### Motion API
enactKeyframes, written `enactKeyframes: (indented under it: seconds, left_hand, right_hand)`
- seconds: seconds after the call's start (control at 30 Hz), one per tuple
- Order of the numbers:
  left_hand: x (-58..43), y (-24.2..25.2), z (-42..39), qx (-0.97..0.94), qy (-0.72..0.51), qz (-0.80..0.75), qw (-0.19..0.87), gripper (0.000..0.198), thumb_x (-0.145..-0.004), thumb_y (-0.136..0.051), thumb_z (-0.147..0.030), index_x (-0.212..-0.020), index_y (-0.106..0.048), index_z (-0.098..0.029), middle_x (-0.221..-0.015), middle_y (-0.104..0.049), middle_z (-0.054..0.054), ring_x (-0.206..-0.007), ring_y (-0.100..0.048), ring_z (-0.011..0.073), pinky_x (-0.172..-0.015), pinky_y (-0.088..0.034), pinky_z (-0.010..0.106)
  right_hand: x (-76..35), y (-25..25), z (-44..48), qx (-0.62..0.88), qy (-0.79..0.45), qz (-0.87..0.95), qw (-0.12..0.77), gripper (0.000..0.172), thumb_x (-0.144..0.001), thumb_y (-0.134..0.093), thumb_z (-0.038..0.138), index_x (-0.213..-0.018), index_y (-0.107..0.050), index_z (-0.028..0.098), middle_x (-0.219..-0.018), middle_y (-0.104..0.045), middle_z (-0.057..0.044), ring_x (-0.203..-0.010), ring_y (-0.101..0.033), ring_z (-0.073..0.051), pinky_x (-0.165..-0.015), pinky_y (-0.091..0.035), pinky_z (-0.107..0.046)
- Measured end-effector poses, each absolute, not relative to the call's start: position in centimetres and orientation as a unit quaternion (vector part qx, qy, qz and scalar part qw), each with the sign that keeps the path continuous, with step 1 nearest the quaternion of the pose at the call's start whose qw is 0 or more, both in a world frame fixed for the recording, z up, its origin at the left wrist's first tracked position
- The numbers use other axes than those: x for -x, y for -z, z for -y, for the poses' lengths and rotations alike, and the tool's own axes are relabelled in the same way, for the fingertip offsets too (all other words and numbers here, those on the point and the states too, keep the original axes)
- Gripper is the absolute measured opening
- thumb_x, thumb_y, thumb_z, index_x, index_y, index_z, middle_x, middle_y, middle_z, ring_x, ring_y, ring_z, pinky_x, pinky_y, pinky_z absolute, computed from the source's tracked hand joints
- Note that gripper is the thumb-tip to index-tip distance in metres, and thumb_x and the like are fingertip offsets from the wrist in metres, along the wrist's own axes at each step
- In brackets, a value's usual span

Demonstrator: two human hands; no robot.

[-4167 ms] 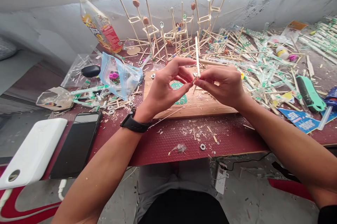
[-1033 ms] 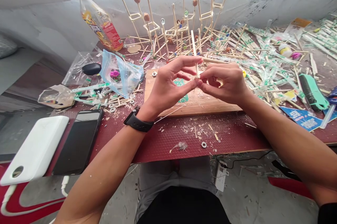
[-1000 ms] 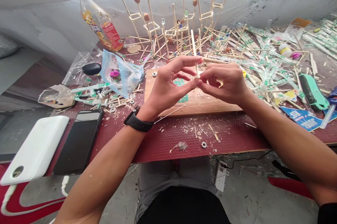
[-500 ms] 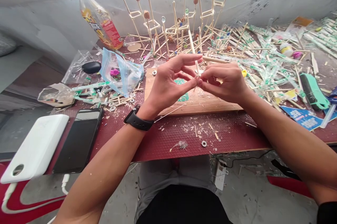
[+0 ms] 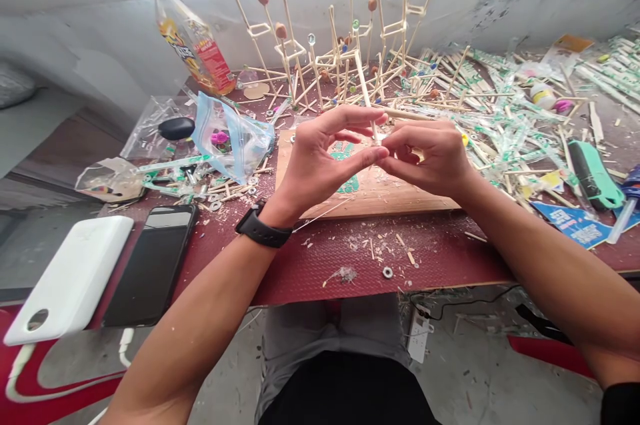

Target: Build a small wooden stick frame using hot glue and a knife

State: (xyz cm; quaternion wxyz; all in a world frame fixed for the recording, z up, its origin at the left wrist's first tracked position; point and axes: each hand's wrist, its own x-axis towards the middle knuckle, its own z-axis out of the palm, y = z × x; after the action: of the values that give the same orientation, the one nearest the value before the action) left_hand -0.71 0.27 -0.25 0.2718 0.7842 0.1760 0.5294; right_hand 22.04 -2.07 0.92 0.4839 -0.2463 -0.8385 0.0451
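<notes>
Over the board, my left hand (image 5: pixel 320 155) has thumb and fingers curled around the lower part of a pale wooden stick (image 5: pixel 364 86), which leans up and away. My right hand (image 5: pixel 433 152) meets it there, thumb and index finger pinched at the stick's bottom end. A small whitish bit shows between the fingertips, too small to name. Beneath both hands lies a wooden board (image 5: pixel 315 202) with a green patterned patch (image 5: pixel 347 165), partly covered by the left hand. Behind them stands a frame of thin joined sticks (image 5: pixel 295 50) topped with brown lumps and glass marbles.
Wrapped and loose sticks (image 5: pixel 505 118) crowd the right side, with a green-and-black brush-like item (image 5: pixel 595 175). On the left are a drink bottle (image 5: pixel 193 45), a zip bag (image 5: pixel 227 135), a phone (image 5: pixel 153 265) and a white power bank (image 5: pixel 70 278). A washer (image 5: pixel 387 272) lies near the front edge.
The hands stay close together at the stick's lower end, with slight finger movement. My left thumb reaches a little further right. The view has shifted slightly.
</notes>
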Motion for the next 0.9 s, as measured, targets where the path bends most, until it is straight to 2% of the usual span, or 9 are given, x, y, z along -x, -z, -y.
enactKeyframes:
  seconds: [0.43, 0.57, 0.73, 0.9]
  left_hand:
    - [0.7, 0.1, -0.1, -0.789, -0.536, -0.160, 0.254, 0.045, -0.103, -0.082, -0.064, -0.138, -0.075, -0.038, -0.133, -0.085, 0.002, -0.120, -0.085, 0.0253, -0.094, -0.075, 0.045]
    - [0.7, -0.1, 0.1, -0.794, -0.524, -0.175, 0.255, 0.048, -0.101, -0.081, -0.068, -0.136, -0.077, -0.035, -0.132, -0.086, 0.004, -0.118, -0.084, 0.0238, -0.093, -0.075, 0.042]
    - [0.5, -0.1, 0.2, -0.793, -0.519, -0.195, 0.251, 0.053, -0.099, -0.080, -0.074, -0.134, -0.079, -0.034, -0.128, -0.086, 0.004, -0.111, -0.084, 0.0228, -0.091, -0.076, 0.042]
    - [0.4, 0.0, 0.1, -0.792, -0.521, -0.182, 0.262, 0.050, -0.099, -0.082, -0.069, -0.134, -0.079, -0.034, -0.128, -0.086, 0.005, -0.113, -0.084, 0.0238, -0.090, -0.075, 0.042]
  right_hand:
    - [-22.3, -0.8, 2.4, 0.272, -0.065, 0.801, 0.530, 0.006, -0.097, -0.077, 0.033, -0.093, -0.077, 0.029, -0.068, -0.064, 0.003, -0.054, -0.050, -0.014, -0.054, -0.044, -0.035]
    - [-22.4, -0.5, 2.6, 0.274, -0.079, 0.778, 0.560, 0.016, -0.101, -0.067, 0.037, -0.109, -0.079, 0.031, -0.077, -0.070, 0.001, -0.060, -0.055, -0.015, -0.054, -0.044, -0.035]
    - [-22.5, -0.1, 2.6, 0.266, -0.108, 0.780, 0.556, 0.031, -0.103, -0.067, 0.046, -0.128, -0.079, 0.034, -0.078, -0.068, 0.000, -0.060, -0.053, -0.016, -0.054, -0.045, -0.035]
    - [-22.7, 0.0, 2.6, 0.252, -0.120, 0.807, 0.521, 0.034, -0.105, -0.068, 0.052, -0.134, -0.078, 0.039, -0.084, -0.071, 0.000, -0.061, -0.056, -0.017, -0.057, -0.049, -0.037]
